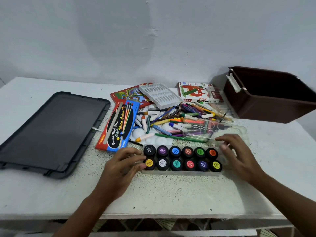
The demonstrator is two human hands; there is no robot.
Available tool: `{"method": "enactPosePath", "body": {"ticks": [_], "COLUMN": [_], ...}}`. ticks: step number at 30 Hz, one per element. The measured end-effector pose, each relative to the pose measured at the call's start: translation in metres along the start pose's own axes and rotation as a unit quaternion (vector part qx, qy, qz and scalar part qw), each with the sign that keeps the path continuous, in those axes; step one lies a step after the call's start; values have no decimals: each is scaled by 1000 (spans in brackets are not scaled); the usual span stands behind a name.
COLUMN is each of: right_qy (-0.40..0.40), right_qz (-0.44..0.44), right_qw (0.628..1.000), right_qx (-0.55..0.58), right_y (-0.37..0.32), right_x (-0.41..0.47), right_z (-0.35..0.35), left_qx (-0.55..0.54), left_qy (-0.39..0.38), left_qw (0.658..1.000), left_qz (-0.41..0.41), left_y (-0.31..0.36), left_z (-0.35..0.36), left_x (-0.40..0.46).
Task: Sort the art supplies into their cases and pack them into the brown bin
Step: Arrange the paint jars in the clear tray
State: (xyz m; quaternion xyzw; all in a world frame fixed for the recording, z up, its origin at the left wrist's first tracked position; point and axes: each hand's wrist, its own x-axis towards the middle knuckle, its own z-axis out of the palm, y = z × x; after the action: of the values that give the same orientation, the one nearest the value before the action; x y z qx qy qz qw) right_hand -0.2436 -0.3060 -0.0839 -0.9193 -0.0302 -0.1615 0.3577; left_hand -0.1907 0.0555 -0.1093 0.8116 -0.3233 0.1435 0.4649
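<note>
Fingers of the left hand point(123, 165) pinch the left end of the clear poster-paint case point(182, 172) on the bench point(51, 194). Behind, a blue box point(118, 124) reads "Water Colour"; another point(198, 92) reads "OIL PASTELS". Right hand point(236, 153), blurred, fingers relaxed, touches the case's right end. Brown bin point(266, 100) far right, partly cropped.

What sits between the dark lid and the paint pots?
In the head view: the blue watercolour box, the left hand and speckled white table.
</note>
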Motion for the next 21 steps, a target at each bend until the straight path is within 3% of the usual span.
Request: {"method": "enactPosePath", "body": {"ticks": [3,8,13,16,21], "right_qy": [12,-221,-282,-259,-214], "right_qz": [-11,10,38,20,38], "right_qw": [991,917,867,878,939], "right_qx": [-135,-332,-409,-401,-266], "right_y": [2,5,-2,-6,-26], "right_x": [33,77,97,98,93], "right_z": [-17,-34,-30,-31,-42], "left_qx": [14,18,11,12,5], "left_qy": [10,28,43,53,54], "left_qw": [1000,998,996,996,997], "left_qz": [-15,-56,-75,-65,-56], "left_y": [-3,-5,-7,-7,-10], "left_z": [0,0,-1,2,3], "left_x": [1,0,1,0,-1]}}
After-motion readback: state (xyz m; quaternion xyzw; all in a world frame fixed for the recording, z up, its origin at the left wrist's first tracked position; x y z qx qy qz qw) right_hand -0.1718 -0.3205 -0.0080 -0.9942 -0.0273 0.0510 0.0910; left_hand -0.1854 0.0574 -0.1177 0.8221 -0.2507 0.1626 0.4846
